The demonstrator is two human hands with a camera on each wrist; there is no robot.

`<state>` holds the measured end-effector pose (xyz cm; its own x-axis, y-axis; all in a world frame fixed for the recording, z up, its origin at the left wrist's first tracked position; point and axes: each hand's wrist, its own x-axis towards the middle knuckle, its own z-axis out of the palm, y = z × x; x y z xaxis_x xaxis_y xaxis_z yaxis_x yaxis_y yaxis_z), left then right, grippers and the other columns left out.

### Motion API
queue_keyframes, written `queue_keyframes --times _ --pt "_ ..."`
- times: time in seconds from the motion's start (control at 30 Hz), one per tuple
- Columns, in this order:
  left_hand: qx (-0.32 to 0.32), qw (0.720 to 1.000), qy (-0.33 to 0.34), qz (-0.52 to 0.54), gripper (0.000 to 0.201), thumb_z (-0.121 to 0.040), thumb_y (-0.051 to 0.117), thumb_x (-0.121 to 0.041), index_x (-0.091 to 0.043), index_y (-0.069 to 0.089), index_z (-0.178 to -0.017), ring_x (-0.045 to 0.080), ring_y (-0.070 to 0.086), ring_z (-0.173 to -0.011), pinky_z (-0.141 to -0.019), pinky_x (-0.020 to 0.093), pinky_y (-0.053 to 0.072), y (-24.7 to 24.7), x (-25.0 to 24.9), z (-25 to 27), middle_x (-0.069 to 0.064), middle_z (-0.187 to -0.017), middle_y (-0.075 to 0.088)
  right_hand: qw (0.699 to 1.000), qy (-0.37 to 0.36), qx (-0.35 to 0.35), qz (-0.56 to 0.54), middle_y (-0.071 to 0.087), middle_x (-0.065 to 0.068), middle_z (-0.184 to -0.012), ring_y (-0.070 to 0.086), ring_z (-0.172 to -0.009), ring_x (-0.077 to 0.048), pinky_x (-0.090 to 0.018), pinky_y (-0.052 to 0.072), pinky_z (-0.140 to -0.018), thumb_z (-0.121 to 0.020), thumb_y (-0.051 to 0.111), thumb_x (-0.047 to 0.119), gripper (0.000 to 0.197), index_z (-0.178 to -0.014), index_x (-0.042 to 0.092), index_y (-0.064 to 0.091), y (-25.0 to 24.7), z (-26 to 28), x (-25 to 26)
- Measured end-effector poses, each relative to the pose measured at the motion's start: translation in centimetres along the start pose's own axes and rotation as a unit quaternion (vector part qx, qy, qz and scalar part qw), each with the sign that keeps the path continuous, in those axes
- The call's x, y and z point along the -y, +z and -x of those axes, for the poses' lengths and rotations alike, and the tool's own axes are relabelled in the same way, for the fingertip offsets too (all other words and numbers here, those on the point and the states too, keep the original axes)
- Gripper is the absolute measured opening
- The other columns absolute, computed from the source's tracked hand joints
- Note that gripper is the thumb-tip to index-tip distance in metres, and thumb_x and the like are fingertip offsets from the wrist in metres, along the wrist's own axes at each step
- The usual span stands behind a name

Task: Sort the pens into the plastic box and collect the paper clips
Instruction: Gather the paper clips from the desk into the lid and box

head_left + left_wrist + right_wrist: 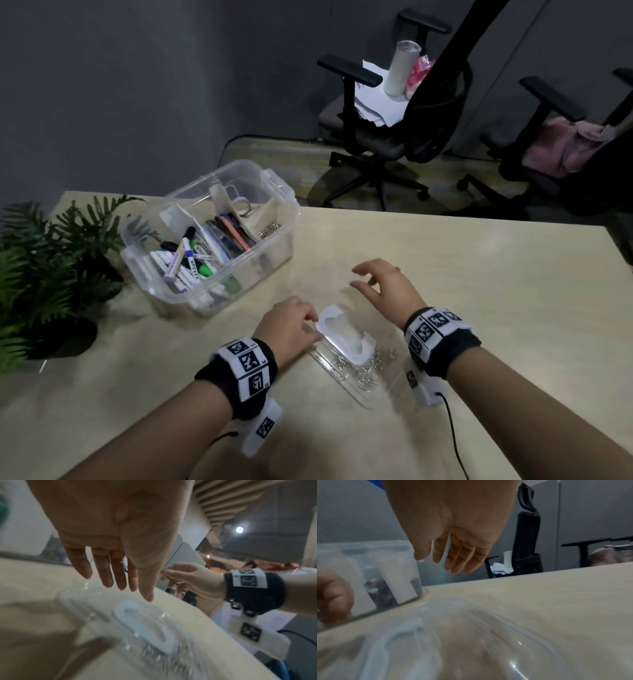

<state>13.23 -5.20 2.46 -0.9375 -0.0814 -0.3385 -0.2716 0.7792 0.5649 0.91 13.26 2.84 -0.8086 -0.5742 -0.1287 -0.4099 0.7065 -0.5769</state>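
The bench [445, 274] is big and pale, and both hands are over its near middle. Beyond the left hand [287, 325], well apart from it, sits the clear plastic box [274, 219] with the pens [191, 257] already inside, lying in a pile. Between the two hands lies a clear lid [346, 363] with a white handle [346, 334], and a heap of paper clips [376, 366] shows at it, nearer the right wrist. The left hand has loose, mostly straight fingers that reach down to the handle's edge; I cannot tell if they touch it. The right hand [380, 284] hangs in the air past the lid, fingers spread and a little bent, holding nothing. If the lid gets tipped or bumped, the tiny clips could slide off and scatter on the bench. The lid is see-through and blurry, so I cannot tell whether the clips lie on top of it or under it.
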Motion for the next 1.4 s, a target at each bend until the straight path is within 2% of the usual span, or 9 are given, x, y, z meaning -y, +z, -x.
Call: queue_keyframes --times 0.1,0.23,0.53,0.6,0.7,0.8,0.9,1.13,1.4 --pt "0.015 0.996 -0.040 -0.082 0.037 -0.079 0.065 -0.048 -0.027 0.062 -0.109 0.011 0.052 -0.102 -0.092 0.032 0.044 3.5 0.7 0.5 -0.008 -0.109 0.056 0.997 0.061 0.047 0.031 0.057 0.002 -0.122 0.058 -0.097 -0.014 -0.024 0.043 -0.086 -0.094 0.055 0.028 0.029 -0.122 0.020 0.059 0.5 4.0 -4.5" --pt "0.009 0.991 -0.049 -0.126 0.043 -0.081 0.060 -0.053 -0.030 0.058 -0.118 0.014 0.047 -0.109 -0.093 0.033 0.038 6.4 1.2 1.0 -0.007 -0.112 0.050 0.992 0.083 0.076 0.057 0.055 -0.006 -0.129 0.053 -0.116 -0.026 -0.034 0.040 -0.100 -0.094 0.047 0.014 0.033 -0.125 0.013 0.060 1.4 6.8 -8.1" --pt "0.002 0.993 -0.002 -0.118 0.040 -0.082 0.059 -0.053 -0.038 0.060 -0.119 0.009 0.046 -0.107 -0.092 0.031 0.027 9.2 -0.5 2.4 -0.012 -0.107 0.045 0.983 0.016 0.109 0.148 0.044 -0.007 -0.139 0.045 -0.118 -0.029 -0.035 0.040 -0.101 -0.090 0.052 0.028 0.031 -0.117 0.017 0.063 2.8 9.1 -9.0" --pt "0.015 0.994 0.005 -0.107 0.042 -0.080 0.060 -0.056 -0.041 0.059 -0.120 0.007 0.044 -0.108 -0.090 0.030 0.025 9.7 -0.8 2.5 -0.015 -0.105 0.044 0.980 -0.007 0.124 0.153 0.046 -0.004 -0.137 0.045 -0.118 -0.028 -0.039 0.039 -0.102 -0.089 0.054 0.034 0.032 -0.117 0.022 0.063 3.1 9.8 -9.0" --pt "0.016 0.995 0.010 -0.095 0.044 -0.078 0.062 -0.056 -0.040 0.060 -0.119 0.006 0.044 -0.108 -0.089 0.028 0.024 10.4 -1.3 2.8 -0.017 -0.106 0.045 0.979 -0.016 0.147 0.141 0.045 0.005 -0.137 0.042 -0.122 -0.021 -0.034 0.033 -0.103 -0.090 0.055 0.042 0.034 -0.121 0.029 0.061 3.2 10.3 -8.8" --pt "-0.011 0.997 -0.011 -0.072 0.042 -0.077 0.065 -0.054 -0.036 0.061 -0.115 0.007 0.047 -0.108 -0.091 0.029 0.026 11.2 -1.7 2.9 -0.016 -0.108 0.048 0.986 0.000 0.131 0.101 0.042 0.000 -0.141 0.044 -0.124 -0.022 -0.031 0.034 -0.105 -0.084 0.064 0.040 0.049 -0.128 0.020 0.055 3.2 9.9 -8.8" --pt "-0.010 0.998 -0.024 -0.061 0.041 -0.076 0.066 -0.053 -0.033 0.063 -0.112 0.007 0.051 -0.104 -0.092 0.030 0.030 12.0 -2.1 2.8 -0.015 -0.106 0.048 0.982 0.010 0.146 0.122 0.035 -0.005 -0.146 0.040 -0.127 -0.028 -0.038 0.035 -0.107 -0.079 0.069 0.044 0.063 -0.130 0.012 0.051 3.3 9.3 -8.6" --pt "0.012 0.997 -0.029 -0.069 0.050 -0.076 0.065 -0.054 -0.034 0.059 -0.122 0.010 0.054 -0.102 -0.094 0.030 0.036 13.3 -3.5 2.6 -0.011 -0.107 0.048 0.977 -0.019 0.203 0.057 0.047 -0.002 -0.128 0.042 -0.115 -0.022 -0.031 0.036 -0.101 -0.077 0.074 0.033 0.055 -0.127 0.016 0.058 4.3 9.6 -8.2" --pt "-0.024 0.995 -0.011 -0.098 0.050 -0.071 0.063 -0.060 -0.040 0.060 -0.117 0.006 0.051 -0.106 -0.093 0.030 0.030 12.1 -3.6 1.3 -0.017 -0.109 0.050 0.984 0.011 0.178 -0.027 0.050 -0.005 -0.114 0.053 -0.104 -0.020 -0.021 0.036 -0.092 -0.078 0.072 0.019 0.052 -0.127 0.015 0.057 5.3 10.1 -7.6"
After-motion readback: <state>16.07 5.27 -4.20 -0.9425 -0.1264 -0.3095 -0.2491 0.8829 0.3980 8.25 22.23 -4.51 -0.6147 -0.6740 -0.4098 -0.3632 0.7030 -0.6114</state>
